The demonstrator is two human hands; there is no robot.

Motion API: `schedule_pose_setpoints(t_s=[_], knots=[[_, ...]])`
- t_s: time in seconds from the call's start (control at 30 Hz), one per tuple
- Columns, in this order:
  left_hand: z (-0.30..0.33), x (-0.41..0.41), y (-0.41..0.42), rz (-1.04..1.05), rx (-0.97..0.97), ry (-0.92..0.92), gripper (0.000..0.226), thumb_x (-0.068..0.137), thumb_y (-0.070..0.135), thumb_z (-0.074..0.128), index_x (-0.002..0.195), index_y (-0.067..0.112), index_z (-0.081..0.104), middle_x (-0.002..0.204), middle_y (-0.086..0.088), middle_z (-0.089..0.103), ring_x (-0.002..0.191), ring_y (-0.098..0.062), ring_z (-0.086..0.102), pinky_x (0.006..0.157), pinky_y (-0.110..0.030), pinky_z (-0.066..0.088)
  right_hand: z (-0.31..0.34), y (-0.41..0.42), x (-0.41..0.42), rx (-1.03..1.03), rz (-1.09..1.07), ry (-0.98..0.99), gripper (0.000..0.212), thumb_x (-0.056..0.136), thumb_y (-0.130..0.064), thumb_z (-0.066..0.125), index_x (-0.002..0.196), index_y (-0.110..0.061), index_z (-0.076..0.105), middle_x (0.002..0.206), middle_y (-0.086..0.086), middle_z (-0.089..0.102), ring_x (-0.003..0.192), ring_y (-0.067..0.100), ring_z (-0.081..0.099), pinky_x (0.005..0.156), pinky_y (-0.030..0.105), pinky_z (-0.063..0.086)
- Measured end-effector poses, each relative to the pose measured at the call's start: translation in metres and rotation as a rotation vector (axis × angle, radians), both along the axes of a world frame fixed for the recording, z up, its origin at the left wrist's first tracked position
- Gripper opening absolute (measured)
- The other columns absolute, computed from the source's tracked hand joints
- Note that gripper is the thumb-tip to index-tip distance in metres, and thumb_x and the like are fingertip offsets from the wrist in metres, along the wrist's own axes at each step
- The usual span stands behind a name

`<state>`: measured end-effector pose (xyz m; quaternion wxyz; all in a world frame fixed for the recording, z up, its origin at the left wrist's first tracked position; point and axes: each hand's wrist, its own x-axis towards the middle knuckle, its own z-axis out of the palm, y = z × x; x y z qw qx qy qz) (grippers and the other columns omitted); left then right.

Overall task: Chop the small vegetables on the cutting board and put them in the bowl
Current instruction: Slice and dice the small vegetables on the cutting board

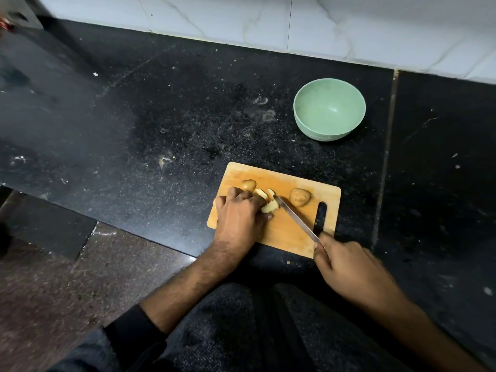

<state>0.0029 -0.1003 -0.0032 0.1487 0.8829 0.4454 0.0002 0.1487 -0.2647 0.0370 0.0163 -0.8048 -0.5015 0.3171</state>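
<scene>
A wooden cutting board (292,237) lies on the black counter. On it my left hand (239,216) presses down on a small potato that is partly cut into pale slices (269,206). My right hand (346,267) grips the handle of a knife (296,218), whose tip rests against the slices. A whole small potato (299,196) sits to the right of the blade. Another potato (249,184) lies just beyond my left fingers. The pale green bowl (329,110) stands beyond the board, with nothing in it.
The black granite counter (174,116) stretches left and is dusty with crumbs. A white tiled wall (322,22) runs behind it. A seam (386,157) splits the counter right of the bowl. The counter's front edge runs diagonally at lower left, above a brown floor (67,291).
</scene>
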Motion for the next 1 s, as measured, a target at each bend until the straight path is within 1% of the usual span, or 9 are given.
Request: schedule_pose_setpoints(t_s=[0.13, 0.2, 0.27, 0.4, 0.5, 0.67, 0.77, 0.87, 1.0], knots=[[0.0, 0.011, -0.009, -0.072, -0.019, -0.039, 0.031, 0.09, 0.044, 0.065, 0.117, 0.028, 0.068, 0.116, 0.006, 0.067, 0.122, -0.02, 0.04, 0.082, -0.036, 0.018, -0.003, 0.003, 0.004, 0.007, -0.015, 0.003, 0.022, 0.105, -0.042, 0.031, 0.092, -0.03, 0.043, 0.067, -0.005, 0.057, 0.058, 0.006, 0.058, 0.061, 0.036, 0.054], [0.001, 0.014, -0.01, -0.093, -0.028, -0.06, 0.029, 0.09, 0.041, 0.066, 0.115, 0.027, 0.069, 0.112, 0.006, 0.068, 0.12, -0.02, 0.04, 0.081, -0.036, 0.018, -0.003, 0.003, 0.005, 0.011, -0.018, -0.001, 0.022, 0.105, -0.042, 0.031, 0.092, -0.03, 0.043, 0.067, -0.005, 0.057, 0.057, 0.006, 0.057, 0.058, 0.033, 0.052], [0.002, 0.014, -0.008, -0.072, -0.037, -0.072, 0.027, 0.089, 0.042, 0.067, 0.112, 0.029, 0.07, 0.109, 0.008, 0.069, 0.118, -0.019, 0.041, 0.08, -0.035, 0.018, -0.003, 0.003, 0.004, 0.014, -0.024, -0.003, 0.022, 0.105, -0.042, 0.031, 0.091, -0.03, 0.043, 0.067, -0.005, 0.056, 0.058, 0.006, 0.057, 0.059, 0.032, 0.051], [0.002, 0.002, 0.009, 0.028, 0.024, -0.068, 0.021, 0.093, 0.035, 0.06, 0.112, 0.033, 0.068, 0.113, 0.011, 0.066, 0.114, -0.021, 0.042, 0.078, -0.036, 0.019, -0.006, 0.007, -0.001, 0.026, -0.021, 0.016, 0.021, 0.104, -0.043, 0.03, 0.091, -0.029, 0.04, 0.07, -0.005, 0.056, 0.062, 0.01, 0.059, 0.064, 0.038, 0.054], [0.001, -0.002, 0.024, 0.025, 0.042, -0.039, 0.027, 0.095, 0.03, 0.057, 0.12, 0.037, 0.067, 0.118, 0.006, 0.059, 0.117, -0.025, 0.038, 0.081, -0.038, 0.023, -0.007, 0.011, -0.006, 0.029, -0.007, 0.043, 0.019, 0.105, -0.042, 0.03, 0.101, -0.03, 0.044, 0.072, -0.006, 0.055, 0.061, 0.005, 0.057, 0.061, 0.031, 0.051], [-0.001, 0.006, 0.03, -0.092, 0.067, 0.043, 0.026, 0.096, 0.035, 0.055, 0.12, 0.036, 0.065, 0.124, 0.0, 0.047, 0.12, -0.025, 0.028, 0.09, -0.042, 0.024, -0.006, 0.015, -0.008, 0.04, 0.009, 0.044, 0.023, 0.106, -0.04, 0.03, 0.107, -0.026, 0.048, 0.071, -0.007, 0.054, 0.06, 0.003, 0.054, 0.058, 0.025, 0.04], [-0.001, 0.008, 0.031, -0.122, 0.079, 0.05, 0.029, 0.096, 0.042, 0.053, 0.122, 0.036, 0.062, 0.125, -0.001, 0.045, 0.119, -0.024, 0.024, 0.092, -0.043, 0.025, -0.007, 0.014, -0.006, 0.046, -0.001, 0.046, 0.026, 0.106, -0.04, 0.03, 0.112, -0.026, 0.05, 0.072, -0.007, 0.054, 0.06, 0.003, 0.054, 0.06, 0.026, 0.044], [0.001, 0.006, 0.026, -0.116, 0.098, 0.045, 0.029, 0.095, 0.045, 0.054, 0.114, 0.025, 0.062, 0.123, -0.001, 0.048, 0.118, -0.024, 0.026, 0.09, -0.043, 0.028, -0.007, 0.012, -0.004, 0.06, -0.02, 0.054, 0.022, 0.105, -0.04, 0.03, 0.106, -0.026, 0.048, 0.071, -0.006, 0.056, 0.062, 0.006, 0.058, 0.062, 0.029, 0.05], [0.002, -0.006, 0.011, -0.072, 0.124, -0.01, 0.018, 0.089, 0.04, 0.064, 0.099, 0.025, 0.066, 0.111, 0.005, 0.064, 0.109, -0.023, 0.042, 0.078, -0.038, 0.022, -0.007, 0.013, -0.004, 0.062, -0.006, 0.072, 0.019, 0.106, -0.039, 0.031, 0.101, -0.028, 0.045, 0.069, -0.007, 0.055, 0.057, 0.003, 0.054, 0.051, 0.018, 0.036]])
